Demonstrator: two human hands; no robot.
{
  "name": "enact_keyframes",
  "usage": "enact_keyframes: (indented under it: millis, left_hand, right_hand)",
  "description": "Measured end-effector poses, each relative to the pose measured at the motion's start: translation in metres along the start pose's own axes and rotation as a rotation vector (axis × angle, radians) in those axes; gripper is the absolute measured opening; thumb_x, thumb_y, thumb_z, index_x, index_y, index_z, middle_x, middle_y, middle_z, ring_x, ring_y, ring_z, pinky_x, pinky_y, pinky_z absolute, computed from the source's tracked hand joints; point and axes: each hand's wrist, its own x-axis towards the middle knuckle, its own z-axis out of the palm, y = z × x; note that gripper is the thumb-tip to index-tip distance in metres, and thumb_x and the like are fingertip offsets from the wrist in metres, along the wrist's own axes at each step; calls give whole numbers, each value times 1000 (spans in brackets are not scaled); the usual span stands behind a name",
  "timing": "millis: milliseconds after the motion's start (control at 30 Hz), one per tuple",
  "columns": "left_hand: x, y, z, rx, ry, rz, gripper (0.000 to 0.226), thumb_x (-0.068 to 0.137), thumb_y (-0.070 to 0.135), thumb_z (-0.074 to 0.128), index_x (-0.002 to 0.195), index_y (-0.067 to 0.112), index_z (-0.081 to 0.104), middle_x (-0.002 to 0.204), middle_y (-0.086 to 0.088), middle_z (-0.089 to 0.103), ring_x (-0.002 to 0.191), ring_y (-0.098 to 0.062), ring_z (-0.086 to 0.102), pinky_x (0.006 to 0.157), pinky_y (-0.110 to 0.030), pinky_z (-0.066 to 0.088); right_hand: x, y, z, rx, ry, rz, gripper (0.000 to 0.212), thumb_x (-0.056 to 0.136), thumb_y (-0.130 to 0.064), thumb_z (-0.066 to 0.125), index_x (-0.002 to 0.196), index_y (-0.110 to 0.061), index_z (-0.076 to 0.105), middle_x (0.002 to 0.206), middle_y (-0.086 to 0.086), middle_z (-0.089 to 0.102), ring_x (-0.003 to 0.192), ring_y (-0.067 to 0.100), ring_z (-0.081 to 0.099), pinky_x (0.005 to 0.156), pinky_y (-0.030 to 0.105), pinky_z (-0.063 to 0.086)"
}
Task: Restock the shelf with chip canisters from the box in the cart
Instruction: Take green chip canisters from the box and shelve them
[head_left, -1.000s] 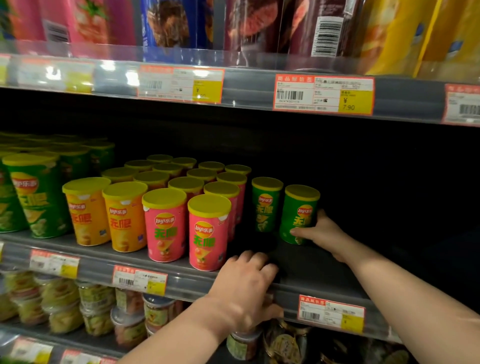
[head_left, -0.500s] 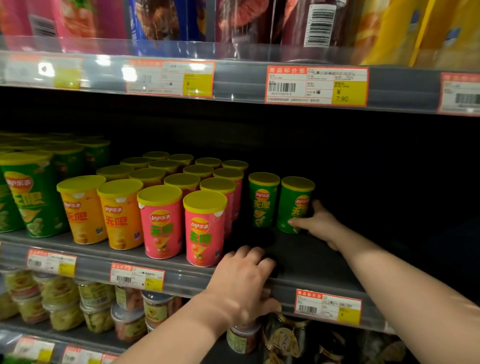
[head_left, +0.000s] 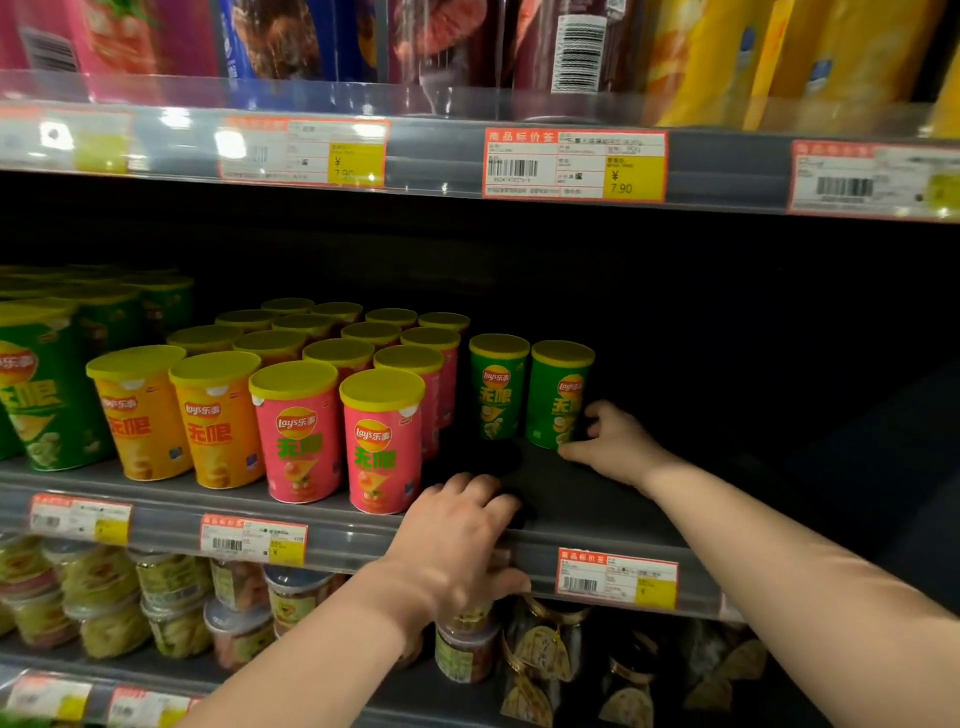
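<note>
Right hand (head_left: 618, 441) holds the green yellow-lidded chip can (head_left: 558, 395) low; a push could tip it left. Left hand (head_left: 462, 540) grips the grey shelf edge (head_left: 353, 538).

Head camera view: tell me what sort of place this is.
Most likely a supermarket snack aisle: barcoded price labels line the shelf edges, rows of Lay's chip canisters stand facing out, and snack jars sit lower down.
</note>
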Motion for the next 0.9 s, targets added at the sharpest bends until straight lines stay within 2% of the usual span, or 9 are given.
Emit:
enact_keyframes:
  millis: [133,233,433,533,567,633,700,800,900]
  left_hand:
    - [0,3,-3,20,-11,-13,73,83,62,54,144,29,30,146,1,33,133,-22,31,107,-33,28]
    - [-2,6,-3,20,-13,-35,70,84,60,53,143,28,31,143,2,35,131,-22,33,107,-34,27]
    - [-22,12,1,-36,78,-108,57,89,54,50,136,23,42,135,-1,41,125,-25,39,102,-33,31]
    - [-36,12,8,-58,211,-118,50,75,50,55,111,16,59,105,-7,61,97,-30,59,82,-37,51]
    - [-41,10,10,-56,283,-130,50,72,51,50,108,17,57,99,-6,61,93,-27,57,77,-36,53]
    - [-54,9,12,-78,330,-134,49,72,48,47,108,16,55,100,-8,61,95,-26,50,77,-35,52]
    - [-70,9,12,-125,313,-157,47,73,42,46,104,10,62,99,-11,63,93,-28,53,75,-35,51]
    - [-92,7,22,-153,188,-238,46,77,42,43,102,10,66,98,-10,65,86,-31,64,69,-34,56]
    - [-110,5,34,-118,3,-331,49,89,48,46,127,18,54,127,-5,53,113,-28,51,92,-38,46]
  right_hand:
    - [-27,-8,-4,-348,-38,-119,53,86,-39,64,134,-22,47,133,2,50,117,19,52,93,28,45]
    - [-50,-16,-6,-494,-19,-254,47,89,-43,58,132,-26,48,133,-2,48,119,19,50,95,32,45]
    - [-87,-27,-2,-485,-38,-527,41,89,-47,53,126,-29,52,127,-4,53,118,20,50,96,35,44]
    - [-102,-33,5,-470,-52,-640,38,91,-45,51,125,-29,52,123,-7,54,116,18,49,96,35,42]
    - [-106,-35,8,-460,-54,-682,35,91,-44,51,123,-29,53,120,-7,55,115,18,50,95,36,41]
    - [-115,-37,17,-443,-68,-764,32,91,-42,48,120,-28,56,116,-7,56,112,19,50,94,36,40]
    - [-123,-38,29,-434,-105,-827,36,91,-42,44,121,-27,56,117,-6,57,113,20,50,95,36,40]
    - [-135,-37,49,-396,-188,-870,31,92,-39,48,121,-30,56,119,-8,56,115,18,49,95,35,39]
    - [-146,-36,70,-407,-279,-889,30,92,-39,49,120,-29,55,120,-8,55,116,16,49,94,33,41]
